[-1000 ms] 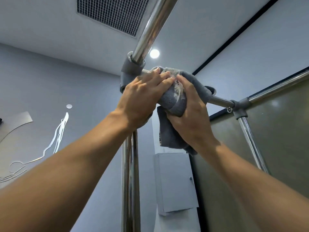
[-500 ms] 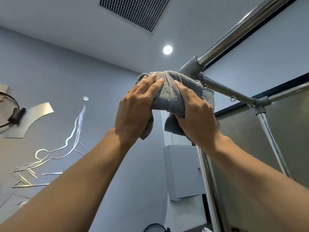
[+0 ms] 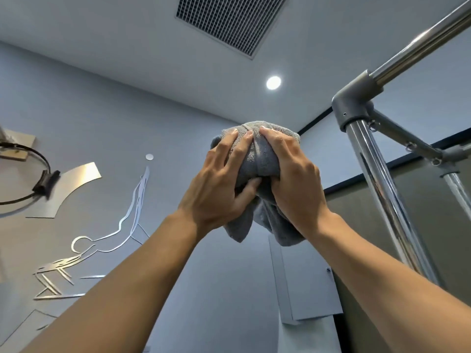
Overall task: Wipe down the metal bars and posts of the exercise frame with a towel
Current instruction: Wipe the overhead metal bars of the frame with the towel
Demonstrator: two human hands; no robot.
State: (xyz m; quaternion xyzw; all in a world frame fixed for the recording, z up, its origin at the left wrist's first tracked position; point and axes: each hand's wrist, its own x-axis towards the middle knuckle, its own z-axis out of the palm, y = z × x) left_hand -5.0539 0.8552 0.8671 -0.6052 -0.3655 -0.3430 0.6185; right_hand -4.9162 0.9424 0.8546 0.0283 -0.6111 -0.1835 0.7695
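A grey towel is bunched up in the air in the middle of the view, its ends hanging below. My left hand grips its left side and my right hand grips its right side, fingertips meeting on top. The towel is apart from the exercise frame. The frame's chrome post rises at the right to a grey corner joint. A chrome top bar runs from the joint to the upper right, and a grey crossbar runs back to a second post.
A black exercise ring hangs on the left wall beside silver metal wall art. A white wall cabinet sits below the towel. A ceiling vent and a round light are overhead.
Both hands have carried the towel off the corner joint and to the left of the post. The view has swung left, so the frame now stands at the right.
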